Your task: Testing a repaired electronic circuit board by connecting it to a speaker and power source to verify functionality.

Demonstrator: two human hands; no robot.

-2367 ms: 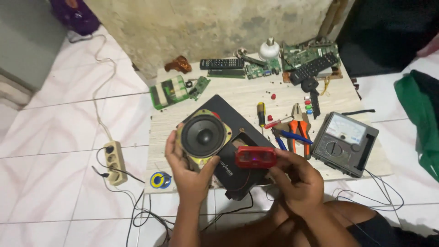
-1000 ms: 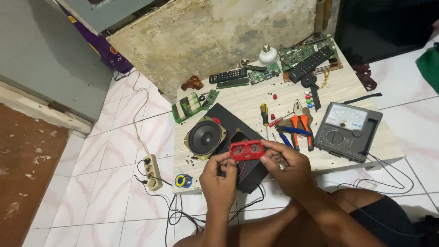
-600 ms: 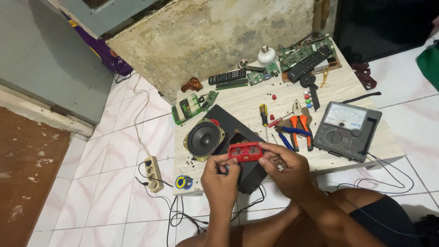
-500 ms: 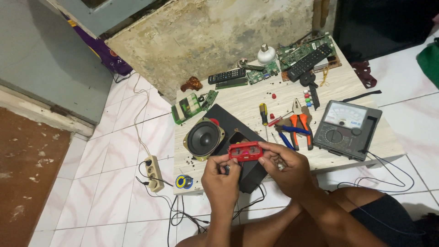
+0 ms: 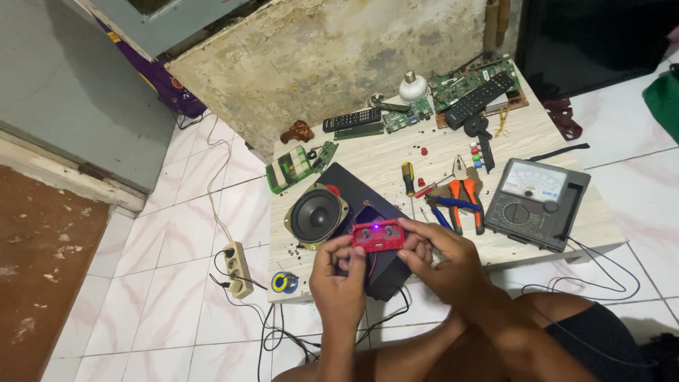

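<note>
Still unmoved, red module (image 5: 378, 235) pinched between left hand (image 5: 341, 283) and right hand (image 5: 442, 260).

Soft, even light from above, moderately bright. Shadows are faint and short beneath the table (image 5: 566, 244) and hands. Top right corner falls dark. Focus is sharp at centre; wide-angle bending curves the edges. No glare, slight grain.

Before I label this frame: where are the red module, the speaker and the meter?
red module (image 5: 378, 235), head view, middle of its face
speaker (image 5: 315, 215), head view, cone centre
meter (image 5: 535, 201), head view, front panel
</note>
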